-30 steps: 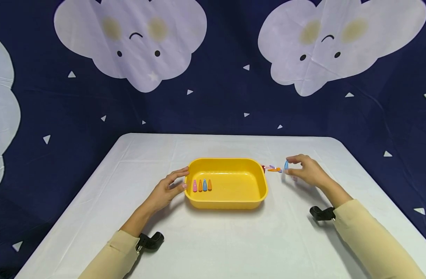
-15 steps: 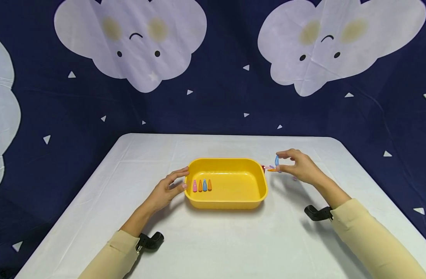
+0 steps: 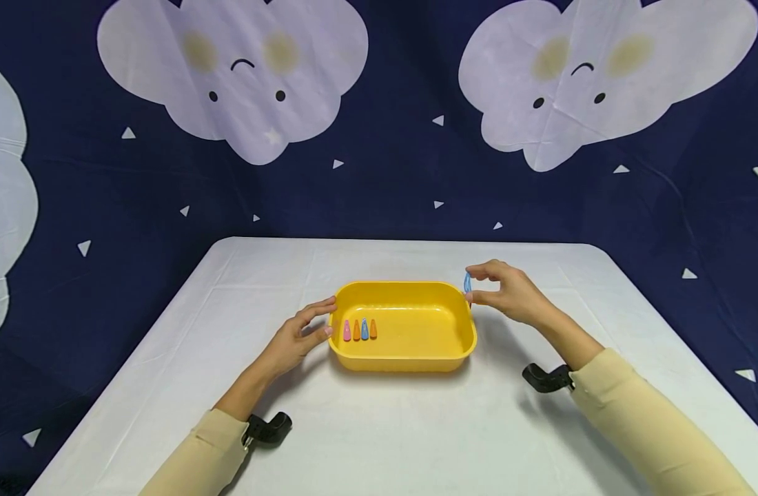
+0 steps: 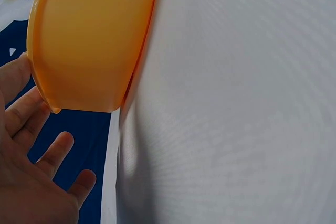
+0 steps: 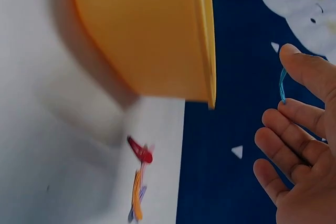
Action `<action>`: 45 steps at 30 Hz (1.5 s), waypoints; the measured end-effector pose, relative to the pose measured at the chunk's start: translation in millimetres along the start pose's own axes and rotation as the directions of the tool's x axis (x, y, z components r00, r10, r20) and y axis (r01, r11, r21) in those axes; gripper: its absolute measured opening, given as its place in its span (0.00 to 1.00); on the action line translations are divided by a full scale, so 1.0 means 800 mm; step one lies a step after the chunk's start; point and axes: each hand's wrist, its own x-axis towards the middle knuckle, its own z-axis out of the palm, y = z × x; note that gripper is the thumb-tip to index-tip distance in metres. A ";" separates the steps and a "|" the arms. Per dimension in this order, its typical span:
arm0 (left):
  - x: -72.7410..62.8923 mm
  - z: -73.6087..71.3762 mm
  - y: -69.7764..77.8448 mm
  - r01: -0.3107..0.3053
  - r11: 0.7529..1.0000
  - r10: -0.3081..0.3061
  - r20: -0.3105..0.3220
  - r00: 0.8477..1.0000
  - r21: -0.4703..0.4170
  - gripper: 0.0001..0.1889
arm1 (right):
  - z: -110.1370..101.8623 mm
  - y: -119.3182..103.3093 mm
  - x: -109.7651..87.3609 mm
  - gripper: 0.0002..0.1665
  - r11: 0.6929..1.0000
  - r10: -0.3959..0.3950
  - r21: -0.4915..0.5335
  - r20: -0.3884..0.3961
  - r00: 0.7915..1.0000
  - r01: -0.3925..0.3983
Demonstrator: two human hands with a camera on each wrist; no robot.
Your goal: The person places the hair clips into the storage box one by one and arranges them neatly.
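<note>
A yellow plastic basin [image 3: 428,337] sits on the white table. Inside it, towards the left, lies a row of snap hair clips: a pink clip [image 3: 346,331], a blue clip [image 3: 364,329] and orange clips [image 3: 373,328] among them. My left hand [image 3: 298,341] touches the basin's left rim, thumb and fingers spread along it. Between thumb and forefinger my right hand [image 3: 509,293] pinches a light-blue hair clip [image 5: 282,86], held upright close by the basin's right rim. The other fingers of that hand are loosely bent.
In the right wrist view a red clip [image 5: 140,150], an orange clip [image 5: 137,195] and a purple one lie on the table beside the basin's right end. Behind the table [image 3: 404,427] hangs a dark-blue cloth [image 3: 391,186] with white clouds.
My right hand has moved left with the light-blue clip, from over the table to the basin's right rim. It now covers the loose clips in the head view. The left hand stays put.
</note>
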 end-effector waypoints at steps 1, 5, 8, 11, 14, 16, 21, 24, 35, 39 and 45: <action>0.000 0.000 0.000 -0.001 1.000 0.001 0.000 1.000 0.001 0.22 | 0.002 -0.003 0.001 0.32 1.000 -0.011 0.000 -0.001 1.000 0.011; 0.000 0.000 0.000 -0.001 1.000 0.001 0.003 1.000 0.000 0.22 | 0.008 -0.013 0.005 0.30 0.999 -0.043 0.006 -0.009 0.999 0.043; 0.000 0.000 0.000 -0.002 1.000 0.002 0.003 1.000 0.004 0.22 | 0.014 -0.020 0.009 0.30 0.999 -0.052 0.015 -0.005 0.999 0.052; 0.000 0.000 0.000 -0.002 1.000 0.002 0.003 1.000 0.005 0.22 | 0.020 -0.026 0.012 0.30 0.998 -0.059 0.024 0.006 0.998 0.059; 0.000 0.000 0.000 0.002 1.000 -0.002 0.004 1.000 0.001 0.22 | 0.027 -0.032 0.014 0.30 0.998 -0.061 0.029 0.020 0.998 0.060; 0.000 0.000 -0.001 0.002 1.000 -0.002 0.005 1.000 0.002 0.22 | 0.032 -0.036 0.015 0.30 0.998 -0.056 0.041 0.031 0.998 0.055; -0.001 0.000 0.000 -0.003 1.000 0.003 0.002 1.000 0.005 0.22 | 0.045 -0.046 0.018 0.30 0.996 -0.057 0.071 0.050 0.997 0.053; 0.000 -0.001 0.000 -0.001 1.000 0.001 -0.001 1.000 0.006 0.22 | 0.053 -0.052 0.020 0.31 0.994 -0.072 0.081 0.057 0.996 0.067; 0.000 0.000 0.000 0.011 1.000 -0.011 0.003 1.000 -0.008 0.23 | 0.083 -0.070 0.033 0.31 0.995 -0.085 0.054 0.092 0.992 0.080; 0.000 0.000 0.000 0.010 1.000 -0.010 0.005 1.000 -0.013 0.22 | 0.095 -0.074 0.038 0.31 0.997 -0.075 0.035 0.110 0.991 0.072; 0.000 0.000 0.002 0.014 1.000 -0.014 0.003 1.000 -0.013 0.23 | 0.113 -0.079 0.046 0.32 0.998 -0.062 0.025 0.147 0.987 0.059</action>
